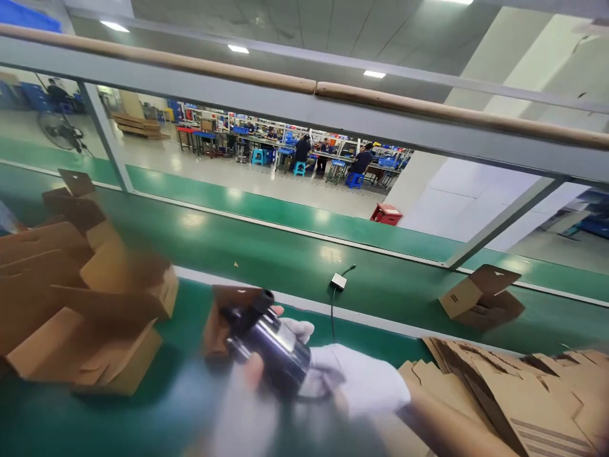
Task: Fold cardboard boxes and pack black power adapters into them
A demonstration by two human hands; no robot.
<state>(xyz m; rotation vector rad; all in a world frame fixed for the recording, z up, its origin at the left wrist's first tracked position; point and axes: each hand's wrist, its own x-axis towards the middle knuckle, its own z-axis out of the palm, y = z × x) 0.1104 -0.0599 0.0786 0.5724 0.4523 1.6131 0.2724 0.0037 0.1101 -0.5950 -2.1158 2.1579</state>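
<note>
In the middle foreground is a shiny black cylindrical device [283, 352] with a ribbed black nozzle-like end, tilted toward the upper left. My right hand [361, 377], in a white glove, grips its right side, and a dark cable loops beside those fingers. My left hand [247, 400], smeared by motion, is closed on the device's lower left side with a bare thumb tip showing. Just behind the device stands an open brown cardboard box [216, 324], partly hidden by it.
Open cardboard boxes [114, 304] crowd the left side. Flattened cardboard [514, 393] is piled at the right. On the green conveyor belt [280, 254] lie a small white-and-black adapter [339, 282] with a cable and another open box [480, 298]. A metal frame [304, 108] crosses above; people sit at distant benches.
</note>
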